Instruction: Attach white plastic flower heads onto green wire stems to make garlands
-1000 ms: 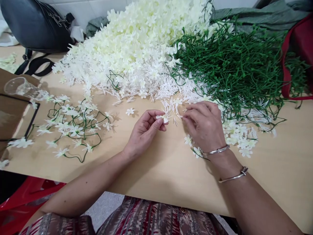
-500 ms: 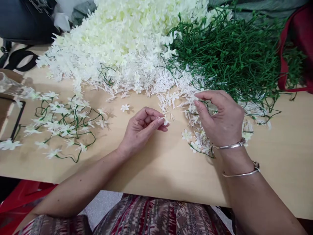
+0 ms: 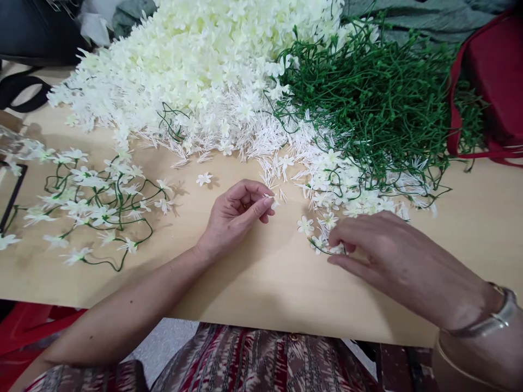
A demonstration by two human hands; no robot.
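My left hand [image 3: 241, 215] is closed in a pinch above the table. Between its thumb and forefinger is a small artificial white flower [image 3: 274, 202], mostly hidden by the fingertips. My right hand [image 3: 376, 250] is low at the right, its fingers curled round the end of a green plastic stem [image 3: 321, 249] that carries white flowers. Part of this stem is hidden under the fingers. Beside it lie a pale five-petalled flower [image 3: 305, 225] and a heap of loose white blossoms [image 3: 347, 185].
A large mound of white petals [image 3: 196, 60] fills the back, fringed by white stamens [image 3: 265, 141]. Green stems [image 3: 376, 98] are piled at back right, next to a red bag [image 3: 496, 81]. Assembled flower sprigs [image 3: 102, 212] lie at the left. A single flower [image 3: 204, 178] lies near my left hand.
My right hand has moved from the blossom heap down toward me, to the green stem at the heap's near edge. My left hand keeps its pinch. The view has shifted slightly.
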